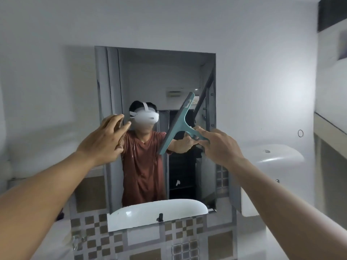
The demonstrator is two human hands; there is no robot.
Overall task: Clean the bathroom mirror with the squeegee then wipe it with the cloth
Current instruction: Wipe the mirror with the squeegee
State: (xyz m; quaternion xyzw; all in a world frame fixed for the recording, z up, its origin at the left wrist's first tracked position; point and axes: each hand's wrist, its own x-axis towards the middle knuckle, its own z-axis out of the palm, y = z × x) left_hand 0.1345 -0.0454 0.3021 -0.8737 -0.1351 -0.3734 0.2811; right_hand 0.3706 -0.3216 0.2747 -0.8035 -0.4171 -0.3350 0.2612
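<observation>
A rectangular mirror (pixel 150 76) hangs on the white wall in front of me. My right hand (pixel 219 145) grips the handle of a teal squeegee (pixel 180 122), whose long blade lies tilted against the right half of the glass. My left hand (pixel 105 139) is raised at the mirror's left edge, fingers apart, holding nothing; it looks to rest on or near the frame. The mirror reflects a person in a red shirt wearing a white headset. No cloth is in view.
A white sink (pixel 274 156) juts from the wall at the right, below a small ring hook (pixel 300 133). Checkered brown and grey tiles (pixel 131 241) cover the wall under the mirror. A ledge runs along the far right.
</observation>
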